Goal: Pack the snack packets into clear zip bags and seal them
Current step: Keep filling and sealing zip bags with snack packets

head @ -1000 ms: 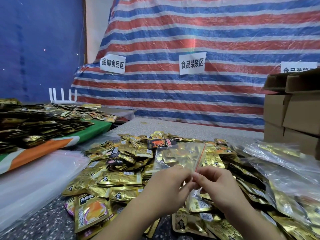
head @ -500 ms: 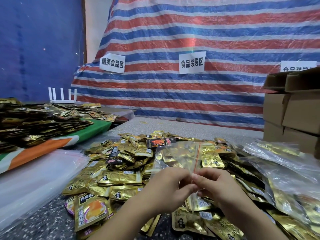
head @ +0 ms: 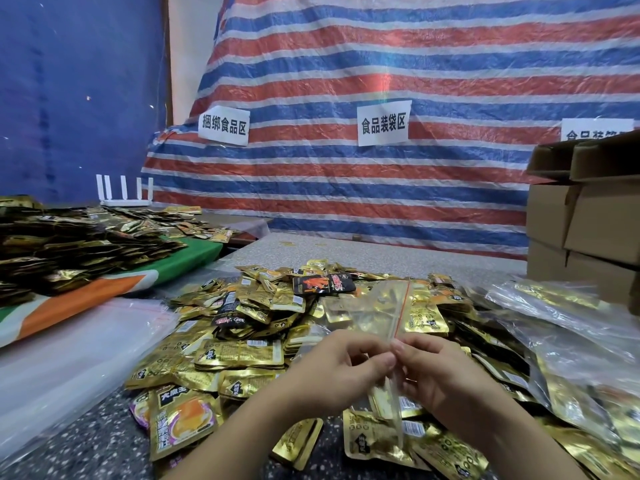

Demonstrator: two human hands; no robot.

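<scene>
A clear zip bag [head: 367,310] with a red strip along its mouth stands upright above the pile of gold snack packets [head: 242,355]. My left hand [head: 332,372] and my right hand [head: 436,372] meet at the bag's lower corner, and both pinch its edge between thumb and fingers. Gold shows through the bag; whether it holds packets I cannot tell. The bag's lower part hangs down between my hands over more packets.
Filled clear bags [head: 561,327] lie heaped on the right. A stack of empty clear bags [head: 69,351] sits at the left. Cardboard boxes [head: 588,230] stand at the back right. Another packet pile [head: 69,247] covers the green and orange cloth at the left.
My hands have stayed together at the bag's edge. The bag has tilted slightly, its red strip now leaning a little further right.
</scene>
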